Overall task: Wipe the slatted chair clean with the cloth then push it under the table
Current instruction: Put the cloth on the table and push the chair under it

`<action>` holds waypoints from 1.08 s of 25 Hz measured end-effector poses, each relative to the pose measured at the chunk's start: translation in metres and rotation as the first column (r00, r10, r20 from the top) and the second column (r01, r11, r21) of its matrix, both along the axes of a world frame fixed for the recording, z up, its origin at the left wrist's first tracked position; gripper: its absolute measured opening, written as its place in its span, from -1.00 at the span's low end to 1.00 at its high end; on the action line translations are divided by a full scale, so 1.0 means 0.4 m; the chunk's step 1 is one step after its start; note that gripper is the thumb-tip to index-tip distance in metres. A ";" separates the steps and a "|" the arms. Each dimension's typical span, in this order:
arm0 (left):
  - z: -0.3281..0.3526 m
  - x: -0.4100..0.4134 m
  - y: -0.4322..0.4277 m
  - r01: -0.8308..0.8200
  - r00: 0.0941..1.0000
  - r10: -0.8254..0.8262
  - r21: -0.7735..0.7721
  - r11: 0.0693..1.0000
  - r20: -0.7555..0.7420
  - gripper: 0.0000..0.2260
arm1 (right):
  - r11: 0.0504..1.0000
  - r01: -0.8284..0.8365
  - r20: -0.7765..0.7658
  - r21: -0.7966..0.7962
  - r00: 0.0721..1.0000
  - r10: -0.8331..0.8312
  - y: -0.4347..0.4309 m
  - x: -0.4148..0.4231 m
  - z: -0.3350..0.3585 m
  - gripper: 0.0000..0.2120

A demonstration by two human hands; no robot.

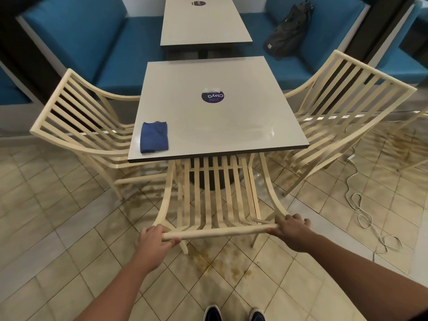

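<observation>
A cream slatted chair [215,200] stands in front of me with its seat partly under the white square table [231,126]. My left hand [154,239] grips the left end of the chair's top rail. My right hand [289,227] grips the right end of the same rail. A folded blue cloth [154,137] lies on the table's near left corner, apart from both hands.
Two more cream slatted chairs stand at the table's left [81,121] and right [342,107]. Blue bench seating [76,35] runs behind, with a black bag [287,31] on it. A second table [203,22] stands farther back. A white cable [361,205] trails over the stained tiles at right.
</observation>
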State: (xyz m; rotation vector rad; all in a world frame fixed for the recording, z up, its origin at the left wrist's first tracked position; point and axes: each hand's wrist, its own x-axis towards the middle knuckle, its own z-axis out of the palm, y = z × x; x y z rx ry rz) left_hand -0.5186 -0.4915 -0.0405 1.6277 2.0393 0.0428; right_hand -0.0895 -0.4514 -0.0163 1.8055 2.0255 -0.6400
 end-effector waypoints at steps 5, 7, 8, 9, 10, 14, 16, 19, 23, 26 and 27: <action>0.030 0.003 -0.002 -0.008 0.998 0.012 -0.058 0.998 0.066 -0.66 | 0.999 0.026 0.036 -0.028 0.999 -0.025 -0.013 -0.007 0.011 -0.06; 0.042 0.005 -0.007 0.015 0.999 -0.013 -0.058 0.998 0.048 -0.66 | 0.997 0.050 0.021 -0.055 0.999 -0.049 -0.023 -0.002 0.032 -0.28; 0.047 0.006 -0.009 0.026 0.999 -0.024 -0.062 0.998 0.033 -0.66 | 0.992 0.120 -0.044 -0.035 0.992 -0.121 -0.026 0.004 0.038 -0.45; 0.055 0.010 -0.010 0.034 0.999 -0.034 -0.069 0.997 0.008 -0.66 | 0.990 0.139 -0.091 0.000 0.986 -0.139 -0.027 0.012 0.041 -0.56; 0.064 0.017 -0.010 0.043 0.999 -0.045 -0.073 0.996 -0.019 -0.65 | 0.986 0.165 -0.120 0.015 0.979 -0.162 -0.030 0.025 0.046 -0.60; 0.121 0.104 0.031 0.129 0.981 -0.134 -0.046 0.991 -0.143 -0.66 | 0.930 0.366 -0.196 0.022 0.914 -0.355 -0.025 0.138 0.083 -0.62; 0.161 0.180 0.079 0.198 0.964 -0.199 -0.026 0.980 -0.178 -0.70 | 0.912 0.411 -0.183 0.002 0.897 -0.403 -0.011 0.211 0.100 -0.61; 0.209 0.337 0.155 0.229 0.973 -0.229 0.024 0.973 -0.025 -0.79 | 0.910 0.414 -0.178 0.003 0.896 -0.407 0.028 0.325 0.113 -0.59; 0.250 0.641 0.257 0.338 0.932 -0.331 -0.025 0.941 0.146 -0.88 | 0.914 0.405 -0.206 0.023 0.897 -0.392 0.130 0.536 0.103 -0.60; 0.242 0.860 0.323 0.410 0.900 -0.390 -0.076 0.909 0.193 -0.88 | 0.916 0.399 -0.242 0.045 0.894 -0.378 0.225 0.708 0.099 -0.61; 0.234 0.938 0.343 0.414 0.898 -0.390 -0.091 0.906 0.206 -0.87 | 0.915 0.399 -0.253 0.053 0.892 -0.374 0.256 0.773 0.096 -0.62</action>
